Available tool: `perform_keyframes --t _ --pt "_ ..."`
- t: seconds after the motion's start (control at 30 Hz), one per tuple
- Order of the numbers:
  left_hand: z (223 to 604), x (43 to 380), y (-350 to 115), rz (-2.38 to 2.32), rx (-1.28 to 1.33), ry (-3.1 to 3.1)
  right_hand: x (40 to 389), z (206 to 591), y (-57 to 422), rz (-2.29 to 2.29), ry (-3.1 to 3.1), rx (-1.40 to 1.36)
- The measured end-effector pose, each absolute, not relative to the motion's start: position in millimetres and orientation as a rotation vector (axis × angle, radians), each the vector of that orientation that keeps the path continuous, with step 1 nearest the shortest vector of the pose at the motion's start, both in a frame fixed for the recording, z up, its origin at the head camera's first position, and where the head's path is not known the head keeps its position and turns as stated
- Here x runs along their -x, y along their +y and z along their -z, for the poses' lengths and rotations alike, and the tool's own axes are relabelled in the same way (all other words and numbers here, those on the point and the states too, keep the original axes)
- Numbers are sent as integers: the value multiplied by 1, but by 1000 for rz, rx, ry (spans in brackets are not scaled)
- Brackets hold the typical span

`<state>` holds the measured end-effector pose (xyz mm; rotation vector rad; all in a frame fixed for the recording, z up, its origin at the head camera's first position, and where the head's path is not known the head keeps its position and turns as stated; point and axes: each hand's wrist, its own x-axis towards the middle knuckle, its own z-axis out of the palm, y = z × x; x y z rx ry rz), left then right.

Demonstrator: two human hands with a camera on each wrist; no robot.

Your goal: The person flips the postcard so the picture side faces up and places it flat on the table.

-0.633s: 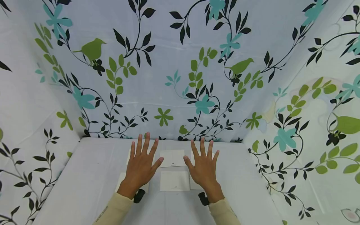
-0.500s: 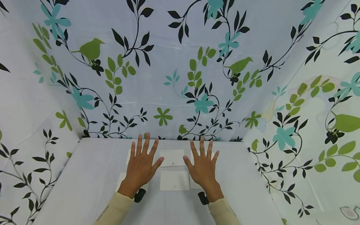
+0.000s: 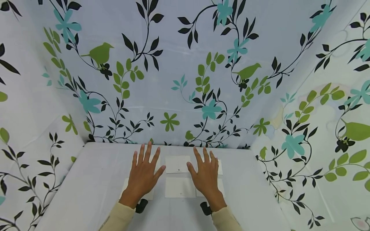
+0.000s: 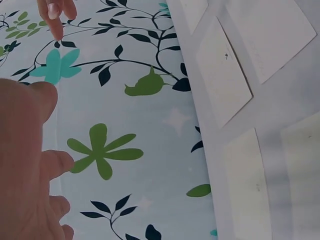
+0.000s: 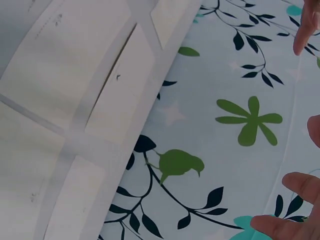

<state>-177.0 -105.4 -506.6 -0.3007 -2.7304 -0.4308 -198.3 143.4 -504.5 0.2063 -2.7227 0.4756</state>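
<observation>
Several white cards or paper rectangles lie in two rows on the white table, with a small dark mark on some. The top middle card (image 3: 177, 164) and bottom middle card (image 3: 180, 187) show fully between the hands. My left hand (image 3: 143, 175) is held palm down over the left cards, hiding much of them, its fingers spread and holding nothing. Over the right-hand cards is my right hand (image 3: 206, 176), also with extended fingers and nothing held. Both wrist views show the hands apart from the cards; the left wrist view catches fingertips of the other hand (image 4: 57, 12).
The white table (image 3: 95, 192) ends at a patterned cloth (image 3: 162, 80) with leaves, birds and flowers, hanging behind it and at both sides. A dark strap or device (image 3: 141, 206) sits at the left wrist, another (image 3: 206, 208) at the right.
The head view has shifted slightly. My right hand has moved a little to the left and its fingers have drawn closer together, uncovering more of the right-hand cards. The left hand has barely moved.
</observation>
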Motion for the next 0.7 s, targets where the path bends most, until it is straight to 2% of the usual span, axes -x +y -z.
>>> perform_keyframes --t 0.7 --pt "560 149 -163 559 73 -2678 175 545 98 -734 -2688 -257"
